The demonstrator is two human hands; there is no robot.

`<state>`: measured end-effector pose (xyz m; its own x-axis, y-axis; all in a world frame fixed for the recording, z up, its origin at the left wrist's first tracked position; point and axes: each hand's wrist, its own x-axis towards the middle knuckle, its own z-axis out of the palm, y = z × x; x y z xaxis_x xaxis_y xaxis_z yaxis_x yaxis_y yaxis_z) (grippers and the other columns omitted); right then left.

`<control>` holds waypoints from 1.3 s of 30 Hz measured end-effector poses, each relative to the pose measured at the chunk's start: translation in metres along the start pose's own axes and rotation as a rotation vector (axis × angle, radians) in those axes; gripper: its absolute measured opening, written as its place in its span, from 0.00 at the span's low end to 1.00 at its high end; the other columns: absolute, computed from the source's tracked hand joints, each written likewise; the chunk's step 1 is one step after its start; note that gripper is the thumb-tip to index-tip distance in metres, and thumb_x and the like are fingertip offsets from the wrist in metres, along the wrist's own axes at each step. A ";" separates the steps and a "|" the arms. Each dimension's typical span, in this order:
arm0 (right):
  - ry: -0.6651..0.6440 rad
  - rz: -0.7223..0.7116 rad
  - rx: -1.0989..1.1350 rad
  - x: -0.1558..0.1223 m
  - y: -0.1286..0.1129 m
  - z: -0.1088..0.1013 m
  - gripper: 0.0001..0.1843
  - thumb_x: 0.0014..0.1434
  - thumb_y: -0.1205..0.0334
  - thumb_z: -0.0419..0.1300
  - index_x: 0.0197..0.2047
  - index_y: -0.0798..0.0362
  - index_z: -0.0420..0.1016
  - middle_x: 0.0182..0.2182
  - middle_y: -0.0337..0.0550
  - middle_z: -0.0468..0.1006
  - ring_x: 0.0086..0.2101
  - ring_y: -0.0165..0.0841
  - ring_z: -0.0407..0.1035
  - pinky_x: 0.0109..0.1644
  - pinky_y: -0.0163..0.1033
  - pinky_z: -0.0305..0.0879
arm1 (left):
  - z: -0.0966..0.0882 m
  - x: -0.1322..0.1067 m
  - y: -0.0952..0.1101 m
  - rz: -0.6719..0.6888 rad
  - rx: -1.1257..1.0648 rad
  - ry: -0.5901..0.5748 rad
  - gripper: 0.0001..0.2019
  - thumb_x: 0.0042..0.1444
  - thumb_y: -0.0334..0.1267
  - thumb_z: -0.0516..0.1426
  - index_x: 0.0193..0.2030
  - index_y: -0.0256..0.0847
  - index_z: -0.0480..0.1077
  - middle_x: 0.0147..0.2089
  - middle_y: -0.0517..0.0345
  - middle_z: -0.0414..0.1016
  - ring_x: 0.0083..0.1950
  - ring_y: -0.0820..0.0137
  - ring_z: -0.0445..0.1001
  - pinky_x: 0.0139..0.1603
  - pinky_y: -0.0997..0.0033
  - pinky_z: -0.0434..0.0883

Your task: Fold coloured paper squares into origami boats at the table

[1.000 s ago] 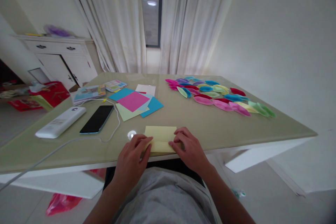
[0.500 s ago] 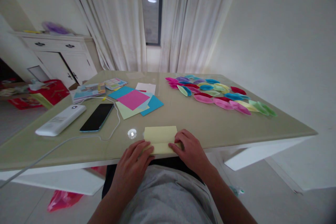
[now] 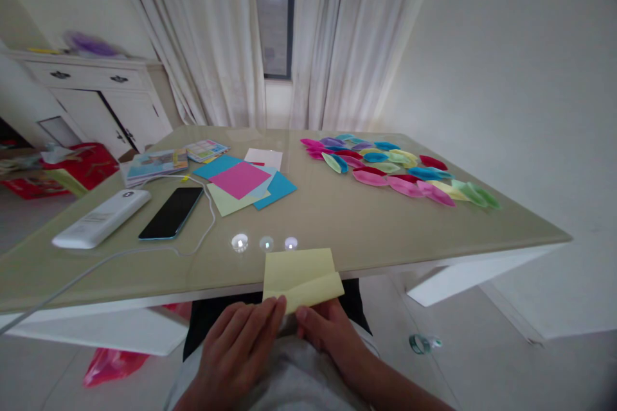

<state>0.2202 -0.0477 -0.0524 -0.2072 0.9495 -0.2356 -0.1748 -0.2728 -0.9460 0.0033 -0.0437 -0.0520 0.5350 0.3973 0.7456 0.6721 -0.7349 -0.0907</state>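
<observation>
1. Fingertips (image 3: 278, 303) of the left hand (image 3: 241, 350) touch the near edge of the pale yellow folded paper sheet (image 3: 297, 273). The fingers lie close together and nearly straight. The thumb is hidden, so whether this hand pinches the sheet cannot be told.
2. Right hand (image 3: 332, 334) grasps the same near edge, with the thumb on top and the curled fingers tucked beneath the sheet's lower flap.
3. Pale yellow folded paper sheet lies half on the glass-topped beige table (image 3: 337, 225) and half over its near edge. The lower flap is tilted, and its right corner sticks out past the upper layer. The sheet sits just beyond both hands, between them and the table's middle.
4. Both hands are held low in front of the table's near edge, above the grey-shirted lap, backs up. The wrists angle inward, so the fingertips almost meet under the sheet.
5. Left of the table's middle lies a loose stack of coloured square papers (image 3: 241, 181) with a pink one on top. Beside it are a black smartphone (image 3: 171, 213), a white oblong device (image 3: 96, 219) and a white cable (image 3: 144, 252).
6. Toward the table's far right lies a spread of coloured folded paper shapes (image 3: 395, 168), in pink, blue, green, yellow and red, well apart from the hands.
</observation>
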 end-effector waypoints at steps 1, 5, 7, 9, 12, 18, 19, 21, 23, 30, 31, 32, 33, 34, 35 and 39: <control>0.052 0.040 0.086 0.002 0.000 0.007 0.29 0.54 0.35 0.74 0.40 0.54 0.80 0.23 0.35 0.71 0.22 0.26 0.54 0.25 0.33 0.49 | -0.001 0.001 0.001 0.000 -0.039 -0.004 0.19 0.74 0.24 0.50 0.64 0.33 0.76 0.55 0.44 0.84 0.49 0.62 0.79 0.57 0.58 0.70; 0.219 0.002 0.200 -0.001 -0.004 0.022 0.28 0.48 0.41 0.79 0.41 0.53 0.80 0.29 0.40 0.79 0.24 0.28 0.64 0.27 0.33 0.61 | -0.010 0.007 0.005 -0.283 -0.282 0.053 0.15 0.72 0.33 0.59 0.62 0.43 0.76 0.54 0.50 0.81 0.49 0.66 0.81 0.52 0.67 0.78; 0.254 -0.081 0.132 -0.007 -0.007 0.022 0.25 0.51 0.40 0.78 0.37 0.53 0.81 0.30 0.42 0.81 0.27 0.33 0.70 0.31 0.36 0.69 | -0.017 0.012 0.006 -0.603 -0.539 0.130 0.14 0.66 0.43 0.67 0.56 0.46 0.76 0.48 0.54 0.78 0.40 0.68 0.81 0.44 0.70 0.81; 0.247 -0.146 0.045 -0.014 -0.012 0.023 0.25 0.54 0.38 0.75 0.29 0.51 0.78 0.25 0.42 0.79 0.27 0.34 0.71 0.31 0.37 0.73 | -0.023 0.017 0.007 -0.893 -0.869 0.140 0.18 0.62 0.52 0.68 0.50 0.45 0.74 0.43 0.57 0.77 0.34 0.70 0.79 0.37 0.70 0.81; 0.227 -0.222 -0.024 -0.021 -0.021 0.027 0.28 0.56 0.34 0.73 0.24 0.49 0.74 0.20 0.40 0.75 0.23 0.33 0.68 0.27 0.37 0.71 | -0.028 0.027 0.009 -1.159 -1.226 -0.043 0.20 0.63 0.57 0.65 0.50 0.44 0.76 0.44 0.52 0.82 0.38 0.64 0.82 0.34 0.68 0.81; 0.229 -0.244 -0.034 -0.022 -0.021 0.032 0.31 0.56 0.30 0.70 0.24 0.50 0.74 0.19 0.40 0.74 0.20 0.31 0.66 0.25 0.35 0.69 | -0.033 0.049 0.016 -1.290 -1.231 -0.116 0.19 0.57 0.57 0.70 0.31 0.41 0.82 0.28 0.54 0.82 0.28 0.69 0.78 0.30 0.74 0.77; 0.250 -0.242 -0.022 -0.022 -0.018 0.031 0.31 0.56 0.30 0.71 0.25 0.51 0.74 0.18 0.40 0.74 0.20 0.30 0.66 0.24 0.35 0.68 | -0.034 0.052 0.017 -1.292 -1.223 -0.119 0.20 0.56 0.57 0.70 0.29 0.41 0.83 0.26 0.54 0.81 0.26 0.69 0.77 0.29 0.75 0.76; 0.296 -0.238 0.023 -0.021 -0.014 0.030 0.30 0.56 0.31 0.72 0.26 0.51 0.75 0.17 0.39 0.72 0.18 0.29 0.63 0.22 0.34 0.66 | -0.037 0.056 0.016 -1.295 -1.233 -0.138 0.19 0.55 0.57 0.70 0.30 0.41 0.84 0.26 0.53 0.82 0.26 0.69 0.78 0.27 0.76 0.75; 0.333 -0.237 0.078 -0.021 -0.013 0.030 0.30 0.54 0.32 0.73 0.28 0.52 0.75 0.16 0.36 0.70 0.17 0.27 0.60 0.20 0.33 0.62 | -0.039 0.058 0.016 -1.298 -1.261 -0.148 0.18 0.55 0.56 0.70 0.31 0.42 0.85 0.28 0.53 0.84 0.27 0.69 0.78 0.28 0.75 0.75; 0.378 -0.184 0.228 -0.019 -0.023 0.035 0.34 0.48 0.27 0.74 0.29 0.50 0.70 0.13 0.32 0.66 0.14 0.25 0.56 0.16 0.30 0.52 | -0.041 0.059 0.016 -1.325 -1.265 -0.114 0.18 0.55 0.55 0.71 0.29 0.42 0.84 0.26 0.55 0.83 0.26 0.69 0.79 0.28 0.76 0.76; 0.404 -0.175 0.257 -0.018 -0.023 0.035 0.35 0.48 0.27 0.74 0.30 0.50 0.70 0.13 0.31 0.65 0.14 0.25 0.57 0.16 0.29 0.50 | -0.041 0.059 0.016 -1.340 -1.249 -0.111 0.18 0.54 0.55 0.72 0.28 0.42 0.84 0.26 0.55 0.83 0.26 0.69 0.79 0.28 0.76 0.76; 0.428 -0.167 0.278 -0.017 -0.023 0.035 0.35 0.48 0.27 0.74 0.31 0.50 0.69 0.12 0.30 0.65 0.14 0.25 0.57 0.16 0.29 0.50 | -0.041 0.058 0.016 -1.353 -1.235 -0.111 0.18 0.53 0.56 0.72 0.28 0.41 0.83 0.26 0.55 0.83 0.26 0.68 0.79 0.27 0.76 0.76; 0.447 -0.160 0.291 -0.016 -0.023 0.034 0.35 0.48 0.27 0.74 0.30 0.50 0.69 0.12 0.31 0.65 0.14 0.25 0.57 0.16 0.29 0.50 | -0.041 0.057 0.015 -1.356 -1.227 -0.112 0.18 0.53 0.56 0.72 0.28 0.41 0.83 0.25 0.55 0.83 0.25 0.68 0.79 0.27 0.75 0.76; 0.462 -0.153 0.297 -0.015 -0.023 0.033 0.35 0.48 0.26 0.73 0.30 0.50 0.69 0.12 0.31 0.66 0.13 0.25 0.57 0.16 0.29 0.50 | -0.041 0.055 0.014 -1.354 -1.225 -0.114 0.18 0.53 0.56 0.72 0.28 0.41 0.83 0.25 0.55 0.82 0.25 0.68 0.79 0.27 0.75 0.76; 0.473 -0.150 0.298 -0.014 -0.023 0.032 0.35 0.48 0.26 0.73 0.28 0.50 0.69 0.11 0.32 0.66 0.13 0.25 0.57 0.16 0.29 0.49 | -0.040 0.054 0.013 -1.350 -1.225 -0.113 0.18 0.53 0.56 0.72 0.28 0.42 0.83 0.25 0.55 0.82 0.25 0.68 0.79 0.27 0.75 0.76; 0.483 -0.157 0.266 -0.013 -0.028 0.028 0.37 0.49 0.24 0.71 0.22 0.50 0.66 0.10 0.35 0.65 0.13 0.25 0.55 0.16 0.30 0.48 | -0.038 0.050 0.010 -1.361 -1.233 -0.112 0.18 0.53 0.56 0.72 0.29 0.42 0.83 0.25 0.57 0.81 0.26 0.69 0.78 0.27 0.75 0.76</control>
<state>0.2005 -0.0563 -0.0164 0.2936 0.9277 -0.2306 -0.4169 -0.0928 -0.9042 0.0174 -0.0525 0.0095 0.0684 0.9834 -0.1678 -0.0679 0.1724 0.9827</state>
